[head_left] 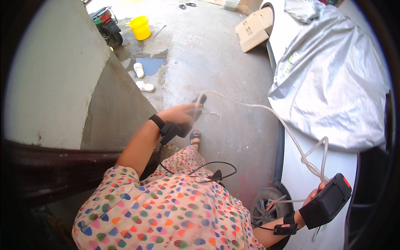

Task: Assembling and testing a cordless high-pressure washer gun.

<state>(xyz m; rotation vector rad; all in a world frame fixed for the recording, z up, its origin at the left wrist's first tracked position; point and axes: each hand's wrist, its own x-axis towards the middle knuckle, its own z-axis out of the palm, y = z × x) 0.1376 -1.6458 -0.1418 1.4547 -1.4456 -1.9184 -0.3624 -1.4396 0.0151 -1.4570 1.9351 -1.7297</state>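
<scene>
Hose (pixel 250 105): Pale and slack, it arcs between two hands, above the floor (pixel 233 146) and along the near side of a white car (pixel 291 175); a knot-like loop sits near its right end.
Snag: That loop could tighten or kink if both ends are pulled apart. Loose strands (pixel 291 201) in front of the wheel (pixel 260 208) could catch there if drawn sharply.
Cable (pixel 236 169): Black and looped against the patterned clothing, it could tangle with the hose should the arms cross.
Puddle (pixel 151 66): Beyond the corner of the wall (pixel 46 83), near white slippers (pixel 143 79); a step onto it could slip.
Left hand (pixel 181 114): Raised over the floor, blurred. Fingers look partly bent beside a dark piece (pixel 201 100) and the hose; how far open they are, and whether they grip, cannot be told.
Right hand (pixel 315 192): By the car's side, fingers curled nearly closed around the bunched hose, partly hidden by a black box (pixel 331 202) at the wrist.
Cover (pixel 329 79): Silver, wrinkled, draped over the car, its lower edge just beyond the loop.
</scene>
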